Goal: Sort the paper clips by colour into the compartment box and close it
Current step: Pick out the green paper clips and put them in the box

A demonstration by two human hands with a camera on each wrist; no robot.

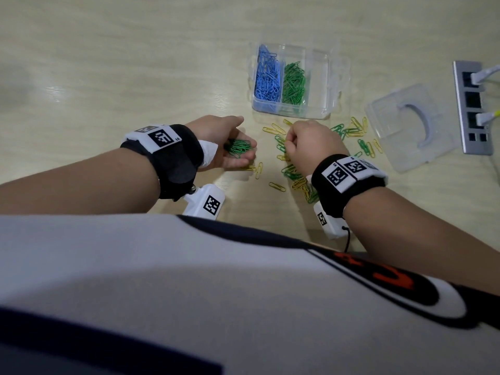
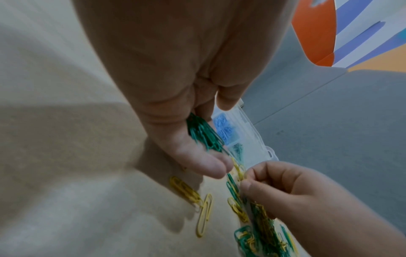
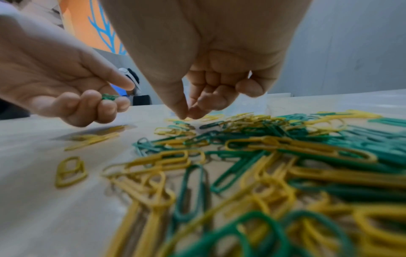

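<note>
Paper clips [image 1: 290, 171] lie between hands, beside the box [image 1: 328, 85].

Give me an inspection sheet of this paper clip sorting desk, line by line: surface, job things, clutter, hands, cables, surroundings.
Surface: pale wooden table.
Job's things: clear compartment box open, blue clips and green clips in adjoining compartments; detached lid to its right; loose green and yellow clips on the table.
Clutter: nothing seen.
Grippers: left hand cups a bunch of green clips; right hand pinches at the loose pile, what it holds is unclear.
Cables: white plugs in a grey socket strip.
Surroundings: grey and orange wall.
</note>
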